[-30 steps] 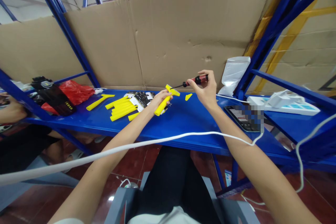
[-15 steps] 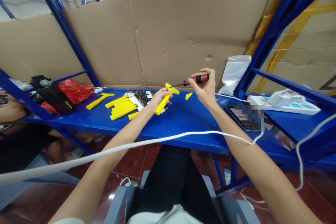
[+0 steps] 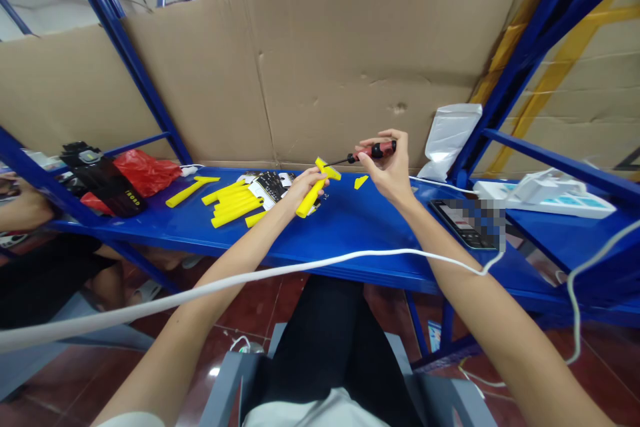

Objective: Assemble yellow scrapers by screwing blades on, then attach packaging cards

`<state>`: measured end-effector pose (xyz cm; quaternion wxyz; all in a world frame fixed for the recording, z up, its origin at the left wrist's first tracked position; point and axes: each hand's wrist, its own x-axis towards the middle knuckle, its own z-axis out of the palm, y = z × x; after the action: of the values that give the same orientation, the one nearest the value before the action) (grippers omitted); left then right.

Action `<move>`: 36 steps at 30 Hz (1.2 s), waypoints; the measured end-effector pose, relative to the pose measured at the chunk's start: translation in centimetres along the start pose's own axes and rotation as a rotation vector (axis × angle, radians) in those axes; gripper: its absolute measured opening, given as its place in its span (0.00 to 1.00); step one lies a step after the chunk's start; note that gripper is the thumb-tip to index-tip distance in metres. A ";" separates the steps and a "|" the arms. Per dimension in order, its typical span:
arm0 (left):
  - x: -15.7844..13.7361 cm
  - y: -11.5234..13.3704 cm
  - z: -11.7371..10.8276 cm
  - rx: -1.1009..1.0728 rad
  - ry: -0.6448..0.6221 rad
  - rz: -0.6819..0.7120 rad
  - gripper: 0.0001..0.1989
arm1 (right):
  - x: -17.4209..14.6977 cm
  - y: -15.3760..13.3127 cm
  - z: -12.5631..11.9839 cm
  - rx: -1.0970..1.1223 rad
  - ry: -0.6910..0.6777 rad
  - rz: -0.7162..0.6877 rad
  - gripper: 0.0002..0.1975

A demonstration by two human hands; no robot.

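Observation:
My left hand (image 3: 303, 187) is closed around the handle of a yellow T-shaped scraper (image 3: 310, 201), whose head points up and away from me. In my right hand (image 3: 396, 177) is a red and black screwdriver (image 3: 384, 149), gripped by its handle. Its thin dark shaft reaches left to the scraper's head, where the tip seems to touch; the exact contact is too small to make out. A small yellow piece (image 3: 361, 181) lies on the blue shelf (image 3: 370, 227) between my hands. Left of my forearm lie several yellow handles (image 3: 233, 203), another yellow scraper (image 3: 190, 192) and black-and-white printed cards (image 3: 270, 187).
A white cable (image 3: 320, 257) crosses in front of my forearms. To the right are a phone (image 3: 460, 223), a power strip (image 3: 545, 200) and a white pouch (image 3: 450, 140). At left stand a black bottle (image 3: 103, 177), a red bag (image 3: 147, 173) and another person's arm (image 3: 25, 207). Cardboard (image 3: 350, 67) backs the shelf.

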<state>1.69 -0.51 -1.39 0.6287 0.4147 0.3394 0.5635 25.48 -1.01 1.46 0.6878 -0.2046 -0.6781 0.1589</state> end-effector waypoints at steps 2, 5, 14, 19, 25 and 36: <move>0.0 0.0 -0.1 -0.005 0.009 0.000 0.21 | 0.0 0.2 0.1 0.056 -0.047 0.012 0.32; 0.1 0.1 -0.1 -0.012 0.018 0.000 0.20 | 0.0 0.2 0.2 -0.016 -0.061 0.039 0.30; 0.1 0.0 -0.1 -0.013 0.023 0.010 0.21 | 0.3 0.4 -0.2 -0.033 -0.014 0.040 0.28; 0.3 0.3 -0.4 -0.013 0.022 0.027 0.22 | 0.2 0.3 0.4 0.088 -0.017 0.078 0.29; 0.1 0.3 -0.2 -0.024 0.022 0.057 0.20 | 0.1 -0.4 -0.1 -0.151 0.097 0.091 0.24; 0.0 0.1 -0.2 0.001 0.075 0.061 0.19 | 0.0 -0.4 0.3 -0.007 0.035 0.087 0.26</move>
<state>1.51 -0.47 -1.40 0.5980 0.4038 0.3502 0.5972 25.13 -1.35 1.70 0.6912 -0.2392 -0.6570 0.1827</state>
